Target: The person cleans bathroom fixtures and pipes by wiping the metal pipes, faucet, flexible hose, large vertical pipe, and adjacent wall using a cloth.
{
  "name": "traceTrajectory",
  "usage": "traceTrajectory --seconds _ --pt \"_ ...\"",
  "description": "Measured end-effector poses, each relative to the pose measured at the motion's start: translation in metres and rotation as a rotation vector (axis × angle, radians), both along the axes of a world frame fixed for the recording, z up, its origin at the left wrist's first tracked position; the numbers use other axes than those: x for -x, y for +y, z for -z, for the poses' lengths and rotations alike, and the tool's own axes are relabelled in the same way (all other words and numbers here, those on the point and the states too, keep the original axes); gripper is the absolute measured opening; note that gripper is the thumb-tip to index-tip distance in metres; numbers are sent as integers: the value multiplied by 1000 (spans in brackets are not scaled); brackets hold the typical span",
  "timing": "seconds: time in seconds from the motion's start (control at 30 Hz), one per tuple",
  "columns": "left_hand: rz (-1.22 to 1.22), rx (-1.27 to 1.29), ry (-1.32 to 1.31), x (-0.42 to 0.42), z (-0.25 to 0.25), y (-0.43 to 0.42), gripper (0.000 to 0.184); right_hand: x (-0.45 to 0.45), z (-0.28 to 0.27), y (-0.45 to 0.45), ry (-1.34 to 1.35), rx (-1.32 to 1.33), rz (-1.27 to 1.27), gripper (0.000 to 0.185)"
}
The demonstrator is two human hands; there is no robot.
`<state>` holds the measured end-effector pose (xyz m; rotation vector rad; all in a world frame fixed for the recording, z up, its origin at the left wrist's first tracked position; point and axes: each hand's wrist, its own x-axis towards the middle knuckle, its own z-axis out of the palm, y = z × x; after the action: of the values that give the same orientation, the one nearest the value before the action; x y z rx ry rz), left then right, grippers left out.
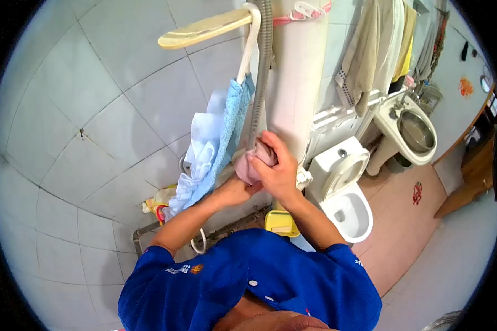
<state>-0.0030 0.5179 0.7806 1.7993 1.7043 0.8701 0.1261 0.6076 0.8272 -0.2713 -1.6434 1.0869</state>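
A bunched pinkish cloth (247,169) is between my hands, at the lower visible part of a grey ribbed hose (264,66). My right hand (280,170) grips it from the right, thumb across the front and fingers curled over the top. From below, my left hand (242,190) presses against the cloth's underside, its fingers partly hidden. Whether the cloth is wrapped around the hose, I cannot tell. Just left of my hands hang a light-blue towel (233,118) and a pale ruffled cloth (190,179), close by my left forearm.
A round cream panel (204,28) juts out at upper left. Behind my hands stands a thick white pipe (295,66). To the right are a toilet (354,215), a washbasin (389,118) with a metal bowl (417,131), and hanging towels (361,55). A yellow container (281,222) sits below.
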Motion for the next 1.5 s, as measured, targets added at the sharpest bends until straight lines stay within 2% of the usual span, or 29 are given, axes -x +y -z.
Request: traceTrajectory --seconds 0.07,0.1,0.17,0.23,0.3,0.37,0.43,0.5,0.57,0.63,0.77,0.83,0.9,0.97,1.0,1.03,1.1,1.17,1.23,1.27,1.3,1.37,1.5 --pt "-27 37 253 -1 7 1 46 3 -34 5 10 -62 36 58" --pt "-25 32 257 -6 -3 1 46 4 -50 8 21 -118 75 57" --pt "-83 246 216 -18 -31 -1 44 5 -62 11 70 -152 117 56" --pt "-77 127 201 -17 -29 -1 41 7 -59 13 162 2 111 54" --pt "-198 -150 -153 -18 -32 -2 35 5 -48 9 69 -18 171 52" --pt "-128 -188 -77 -12 -26 0 41 5 -41 9 -11 -20 117 45" --pt "-61 -229 -1 -11 -23 3 48 2 -61 13 18 -37 126 48" --pt "-89 -140 259 -15 -19 3 50 -2 -93 14 165 -95 181 53" --pt "-49 -189 249 -24 -38 2 49 0 -120 22 225 -164 196 55" --pt "-97 28 267 -28 -49 4 52 -1 -145 26 286 -238 210 58" --pt "-85 51 160 -29 -51 7 48 -5 -164 21 274 -267 229 62" --pt "-52 -484 -366 -33 -53 13 54 -8 -149 14 63 -330 343 61" --pt "-73 -556 -290 -34 -69 9 50 -7 -144 16 39 -272 253 60" --pt "-136 -61 -43 -33 -78 5 48 -10 -156 13 124 -301 316 61" --pt "-85 -161 99 -34 -62 12 48 -11 -170 14 192 -331 319 63" --pt "-88 -174 105 -39 -61 12 48 -12 -186 17 201 -343 317 63" --pt "-15 -222 50 -46 -65 12 35 -17 -218 19 255 -491 375 64" --pt "-14 -214 -24 -50 -78 10 33 -22 -233 16 223 -502 402 62" --pt "-61 -292 -335 -52 -87 14 32 -24 -238 12 65 -482 449 60" --pt "-74 -444 -363 -54 -90 19 30 -23 -240 14 78 -507 450 60" --pt "-69 -472 -358 -53 -94 20 30 -22 -240 17 66 -515 440 59" --pt "-141 -206 -64 -47 -103 23 29 -22 -255 19 82 -550 432 59" --pt "-63 -287 -37 -52 -100 21 29 -27 -306 17 13 -548 368 60"
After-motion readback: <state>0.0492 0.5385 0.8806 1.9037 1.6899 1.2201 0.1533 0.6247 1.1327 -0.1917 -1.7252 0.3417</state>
